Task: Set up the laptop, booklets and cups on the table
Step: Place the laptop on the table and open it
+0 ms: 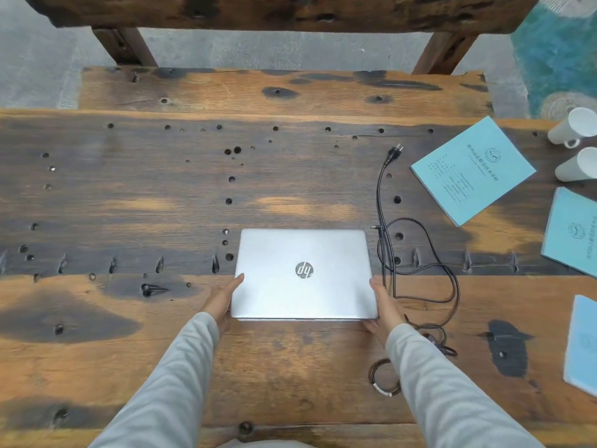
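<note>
A closed silver laptop [303,274] lies flat near the middle of the wooden table [129,195]. My left hand [221,300] grips its left edge and my right hand [384,307] grips its right edge, both near the front corners. Three light-blue booklets lie on the right: one angled at the back [473,171], one at the right edge [573,231], one nearer me [583,344]. Two white cups rest at the far right, one [573,127] behind the other [578,164], partly cut off by the frame.
A black power cable [420,253] with its plug [392,155] loops just right of the laptop. A dark bracelet-like ring [384,378] lies beside my right sleeve. A wooden bench [284,88] stands beyond the table's far edge.
</note>
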Available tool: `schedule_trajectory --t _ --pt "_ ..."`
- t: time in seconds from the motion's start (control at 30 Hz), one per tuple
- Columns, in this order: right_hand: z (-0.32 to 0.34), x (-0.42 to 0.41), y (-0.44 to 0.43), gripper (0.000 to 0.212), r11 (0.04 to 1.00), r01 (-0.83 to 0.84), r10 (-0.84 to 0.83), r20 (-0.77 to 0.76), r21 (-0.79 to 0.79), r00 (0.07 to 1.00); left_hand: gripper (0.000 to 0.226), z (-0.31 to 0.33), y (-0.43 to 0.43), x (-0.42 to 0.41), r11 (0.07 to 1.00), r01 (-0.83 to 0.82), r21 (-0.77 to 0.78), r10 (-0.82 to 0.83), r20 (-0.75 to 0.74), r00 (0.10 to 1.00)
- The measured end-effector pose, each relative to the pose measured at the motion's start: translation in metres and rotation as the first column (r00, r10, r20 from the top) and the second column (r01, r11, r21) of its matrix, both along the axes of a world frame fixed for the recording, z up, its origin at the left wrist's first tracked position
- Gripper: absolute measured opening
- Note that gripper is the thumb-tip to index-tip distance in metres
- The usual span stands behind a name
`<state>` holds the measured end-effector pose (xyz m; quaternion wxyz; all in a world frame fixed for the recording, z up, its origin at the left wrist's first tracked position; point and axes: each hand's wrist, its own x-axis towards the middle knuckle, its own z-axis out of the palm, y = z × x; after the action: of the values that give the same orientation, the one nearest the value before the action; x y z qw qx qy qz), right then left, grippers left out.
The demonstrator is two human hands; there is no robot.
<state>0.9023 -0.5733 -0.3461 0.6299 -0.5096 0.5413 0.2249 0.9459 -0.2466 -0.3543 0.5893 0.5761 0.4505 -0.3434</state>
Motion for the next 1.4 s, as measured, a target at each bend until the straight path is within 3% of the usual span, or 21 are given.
schedule_trajectory --t 0.07,0.1,0.13,0.2,0.27,0.37,0.57,0.7,0.77,0.83,0.9,0.97,1.17,1.3,1.4 --pt "0.000 -0.006 0.022 0.037 0.974 -0.008 0.009 0.002 -0.228 1.000 0.068 -0.001 -0.001 -0.001 1.000 -0.005 0.008 0.005 0.013 1.000" --pt "0.002 -0.010 0.036 0.050 0.951 0.015 -0.018 -0.007 -0.307 1.000 0.069 -0.001 -0.001 -0.001 1.000 -0.004 0.011 0.004 0.016 1.000" --pt "0.005 -0.015 0.050 0.067 0.940 0.080 -0.089 -0.014 -0.331 0.996 0.070 -0.002 0.000 -0.001 1.000 -0.007 0.007 0.007 0.019 1.000" --pt "0.005 -0.021 0.075 0.084 0.916 0.331 -0.338 0.006 -0.229 0.941 0.069 -0.004 0.002 -0.002 1.000 -0.010 -0.017 0.011 0.040 0.999" --pt "0.005 -0.024 0.098 0.073 0.848 0.531 -0.531 -0.032 -0.015 0.847 0.062 -0.005 0.004 -0.003 0.999 0.018 -0.034 -0.016 0.077 0.997" --pt "0.012 -0.022 0.127 0.053 0.804 0.554 -0.542 -0.115 0.217 0.832 0.062 -0.008 0.006 -0.008 0.997 0.058 -0.047 -0.053 0.106 0.993" --pt "0.016 -0.015 0.133 0.032 0.801 0.559 -0.542 -0.137 0.214 0.829 0.050 -0.010 0.003 -0.028 0.991 0.075 0.107 -0.086 0.105 0.991" --pt "0.019 -0.016 0.132 0.021 0.790 0.563 -0.547 -0.138 0.241 0.826 0.073 -0.004 -0.013 -0.079 0.906 0.260 0.333 -0.295 0.058 0.954" --pt "0.021 -0.017 0.132 0.018 0.792 0.558 -0.541 -0.138 0.249 0.830 0.090 -0.008 -0.023 -0.107 0.774 0.478 0.415 -0.543 0.047 0.838" --pt "0.022 -0.016 0.132 0.020 0.799 0.544 -0.525 -0.145 0.256 0.839 0.095 -0.019 -0.032 -0.128 0.494 0.660 0.566 -0.808 0.018 0.589" --pt "0.024 -0.013 0.130 0.024 0.798 0.544 -0.521 -0.155 0.258 0.839 0.095 -0.026 -0.040 -0.131 0.227 0.720 0.656 -0.932 -0.069 0.356" --pt "0.026 -0.012 0.129 0.035 0.793 0.551 -0.530 -0.154 0.259 0.834 0.089 -0.027 -0.048 -0.121 0.077 0.729 0.681 -0.963 -0.139 0.231" --pt "0.038 -0.009 0.128 0.047 0.771 0.568 -0.551 -0.148 0.288 0.822 0.063 -0.023 -0.056 -0.077 -0.128 0.783 0.609 -0.953 -0.295 0.074" --pt "0.046 0.000 0.124 0.054 0.760 0.576 -0.555 -0.161 0.300 0.816 0.062 -0.021 -0.054 -0.070 -0.193 0.814 0.547 -0.937 -0.348 0.011" --pt "0.055 0.004 0.122 0.058 0.772 0.557 -0.533 -0.167 0.305 0.830 0.064 -0.022 -0.053 -0.071 -0.194 0.815 0.546 -0.937 -0.348 0.011"
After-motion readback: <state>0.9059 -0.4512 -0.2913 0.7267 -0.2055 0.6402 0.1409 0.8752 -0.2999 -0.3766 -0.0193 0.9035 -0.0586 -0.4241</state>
